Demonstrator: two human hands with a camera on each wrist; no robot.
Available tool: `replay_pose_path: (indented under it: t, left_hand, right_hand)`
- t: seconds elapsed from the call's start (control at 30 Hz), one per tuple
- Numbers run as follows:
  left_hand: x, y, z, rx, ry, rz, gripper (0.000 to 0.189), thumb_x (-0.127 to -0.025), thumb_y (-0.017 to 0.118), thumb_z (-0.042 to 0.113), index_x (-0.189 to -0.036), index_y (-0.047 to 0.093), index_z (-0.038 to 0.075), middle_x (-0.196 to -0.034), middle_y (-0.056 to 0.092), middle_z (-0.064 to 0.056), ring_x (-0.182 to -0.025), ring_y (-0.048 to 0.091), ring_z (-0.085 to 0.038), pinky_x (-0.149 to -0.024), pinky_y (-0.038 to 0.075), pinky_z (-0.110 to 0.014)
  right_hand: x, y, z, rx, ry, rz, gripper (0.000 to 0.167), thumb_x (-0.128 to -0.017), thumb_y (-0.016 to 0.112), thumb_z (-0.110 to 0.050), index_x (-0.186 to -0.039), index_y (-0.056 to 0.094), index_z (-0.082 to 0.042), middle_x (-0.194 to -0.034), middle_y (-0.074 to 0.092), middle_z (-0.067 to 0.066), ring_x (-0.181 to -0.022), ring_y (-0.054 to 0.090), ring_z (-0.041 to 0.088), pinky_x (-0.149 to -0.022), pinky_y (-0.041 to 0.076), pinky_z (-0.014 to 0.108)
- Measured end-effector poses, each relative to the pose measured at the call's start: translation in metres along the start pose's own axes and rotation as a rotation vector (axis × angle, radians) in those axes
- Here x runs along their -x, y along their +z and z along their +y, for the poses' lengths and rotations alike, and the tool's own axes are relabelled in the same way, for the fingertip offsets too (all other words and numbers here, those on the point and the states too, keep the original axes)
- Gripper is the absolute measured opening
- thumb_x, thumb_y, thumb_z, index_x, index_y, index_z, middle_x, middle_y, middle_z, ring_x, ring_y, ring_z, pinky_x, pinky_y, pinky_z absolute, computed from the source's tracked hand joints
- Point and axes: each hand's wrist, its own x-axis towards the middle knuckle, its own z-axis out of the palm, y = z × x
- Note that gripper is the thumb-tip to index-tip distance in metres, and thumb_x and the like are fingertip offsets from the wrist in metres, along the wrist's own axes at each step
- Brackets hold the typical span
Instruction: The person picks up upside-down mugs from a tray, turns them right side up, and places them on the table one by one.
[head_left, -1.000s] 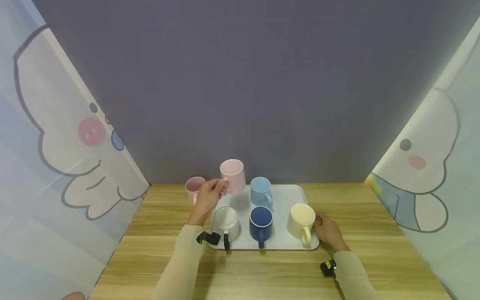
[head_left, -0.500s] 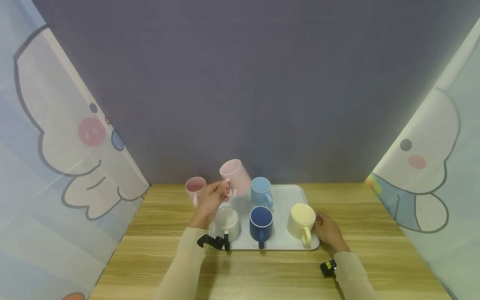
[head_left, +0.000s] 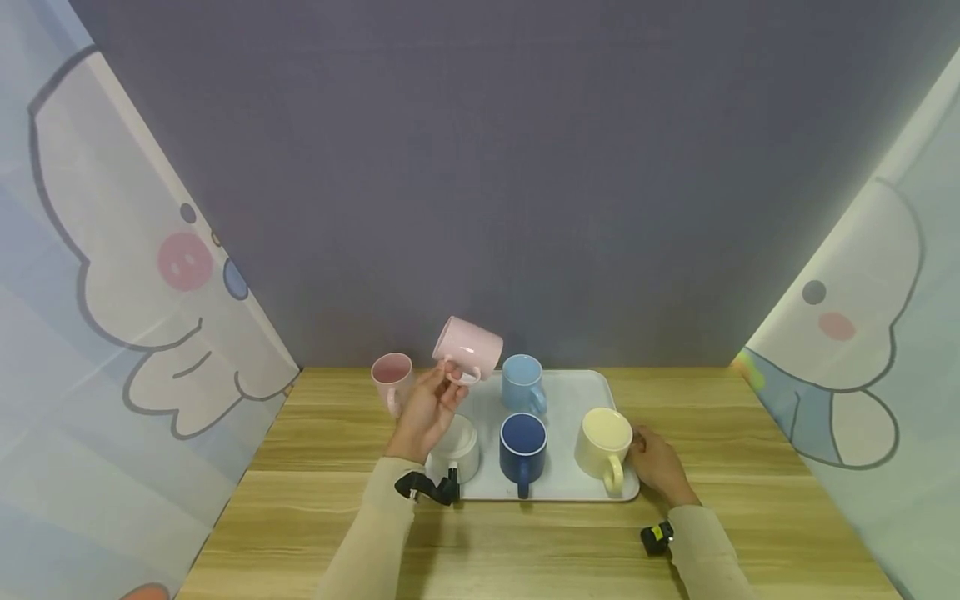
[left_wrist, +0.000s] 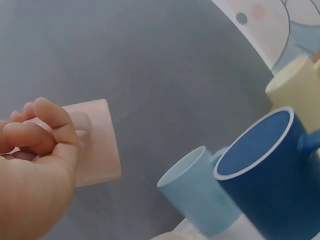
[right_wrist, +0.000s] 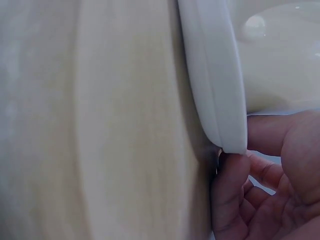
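Note:
My left hand (head_left: 427,412) grips a light pink mug (head_left: 476,346) by its handle, above the back left of the white tray (head_left: 566,483). The mug is tipped on its side, mouth toward the left; in the left wrist view my curled fingers (left_wrist: 55,125) hide part of it. My right hand (head_left: 660,462) is at the tray's right edge, beside the pale yellow mug (head_left: 600,450). In the right wrist view its fingers pinch the tray's rim (right_wrist: 215,75), one below and one on the inner side.
Upright on the tray are a light blue mug (head_left: 519,385), a dark blue mug (head_left: 517,457) and a white mug (head_left: 463,454) with a dark handle, partly behind my left wrist. Another pink mug (head_left: 390,379) stands left of the tray. A grey wall (head_left: 480,183) rises behind the table.
My left hand has turned the held pink mug from upright onto its side, its base swinging up to the right. The right hand and the other mugs have stayed put.

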Motion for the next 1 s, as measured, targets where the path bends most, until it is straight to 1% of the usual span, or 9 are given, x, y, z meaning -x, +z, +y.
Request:
replay_pose_path:
  t: [0.17,0.27,0.33,0.4,0.57,0.63,0.73,0.9,1.0]
  left_hand:
    - [0.003,0.001,-0.003,0.214,-0.027,-0.03,0.032,-0.112,0.035,0.017,-0.091,0.058,0.01,-0.087,0.055,0.002,-0.076,0.052,-0.006,-0.071,0.047,-0.017]
    - [0.004,0.001,-0.005,0.325,-0.031,-0.089,0.033,-0.113,0.032,0.018,-0.093,0.057,0.009,-0.088,0.056,0.002,-0.079,0.054,-0.007,-0.073,0.046,-0.019]
    - [0.005,0.001,-0.007,0.377,-0.029,-0.129,0.035,-0.113,0.028,0.017,-0.094,0.055,0.009,-0.087,0.057,0.002,-0.08,0.053,-0.008,-0.075,0.046,-0.02]
    - [0.005,0.002,-0.009,0.411,-0.027,-0.145,0.035,-0.114,0.025,0.018,-0.095,0.054,0.009,-0.087,0.057,0.002,-0.078,0.053,-0.008,-0.075,0.046,-0.02]
    - [0.006,0.004,-0.014,0.454,-0.021,-0.131,0.034,-0.114,0.025,0.017,-0.095,0.051,0.008,-0.087,0.057,0.001,-0.072,0.051,-0.007,-0.074,0.044,-0.02]
    - [0.007,0.006,-0.017,0.477,-0.022,-0.133,0.032,-0.113,0.025,0.016,-0.094,0.05,0.008,-0.088,0.056,0.0,-0.072,0.05,-0.007,-0.074,0.043,-0.02]
    - [0.008,0.009,-0.02,0.495,-0.028,-0.129,0.03,-0.113,0.026,0.015,-0.094,0.049,0.009,-0.089,0.054,0.0,-0.073,0.051,-0.007,-0.073,0.042,-0.019]
    - [0.009,0.014,-0.027,0.51,-0.042,-0.126,0.028,-0.113,0.026,0.016,-0.096,0.047,0.01,-0.089,0.054,0.001,-0.072,0.05,-0.006,-0.073,0.041,-0.019]
    - [0.01,0.017,-0.031,0.508,-0.044,-0.135,0.027,-0.113,0.026,0.016,-0.096,0.047,0.011,-0.089,0.055,0.002,-0.071,0.049,-0.006,-0.073,0.042,-0.019]
  right_hand:
    - [0.0,0.0,0.002,0.004,-0.001,0.005,0.043,-0.097,0.045,-0.007,-0.136,0.053,0.009,-0.112,0.066,0.025,-0.094,0.062,0.033,-0.083,0.052,0.052]
    - [0.001,0.0,0.002,-0.002,-0.003,0.003,0.043,-0.097,0.046,-0.007,-0.136,0.053,0.008,-0.112,0.066,0.025,-0.093,0.061,0.032,-0.081,0.052,0.05]
    - [0.002,0.0,0.002,-0.022,0.0,-0.002,0.042,-0.097,0.048,-0.008,-0.136,0.054,0.008,-0.11,0.066,0.022,-0.091,0.061,0.029,-0.078,0.052,0.044]
    - [0.003,-0.001,0.003,-0.098,0.015,-0.032,0.042,-0.099,0.049,-0.01,-0.137,0.053,0.008,-0.106,0.066,0.02,-0.088,0.06,0.026,-0.072,0.052,0.039]
    - [0.005,-0.008,0.002,-0.34,0.076,-0.083,0.042,-0.106,0.05,-0.017,-0.138,0.049,0.011,-0.101,0.064,0.015,-0.079,0.059,0.019,-0.064,0.053,0.029]
    - [0.006,-0.013,-0.003,-0.377,0.08,-0.049,0.041,-0.107,0.049,-0.018,-0.136,0.051,0.01,-0.1,0.064,0.014,-0.079,0.058,0.018,-0.063,0.052,0.027]
    - [0.007,-0.023,-0.016,-0.384,0.068,0.054,0.038,-0.109,0.046,-0.022,-0.132,0.055,0.007,-0.1,0.064,0.012,-0.081,0.058,0.018,-0.065,0.05,0.025]
    - [0.012,-0.038,-0.058,-0.471,0.067,0.277,0.035,-0.108,0.048,-0.026,-0.125,0.064,0.0,-0.09,0.063,0.002,-0.078,0.057,0.013,-0.063,0.046,0.021]
    - [0.015,-0.039,-0.088,-0.572,0.025,0.314,0.029,-0.106,0.051,-0.02,-0.118,0.066,0.002,-0.078,0.06,-0.006,-0.068,0.053,0.006,-0.059,0.044,0.019]
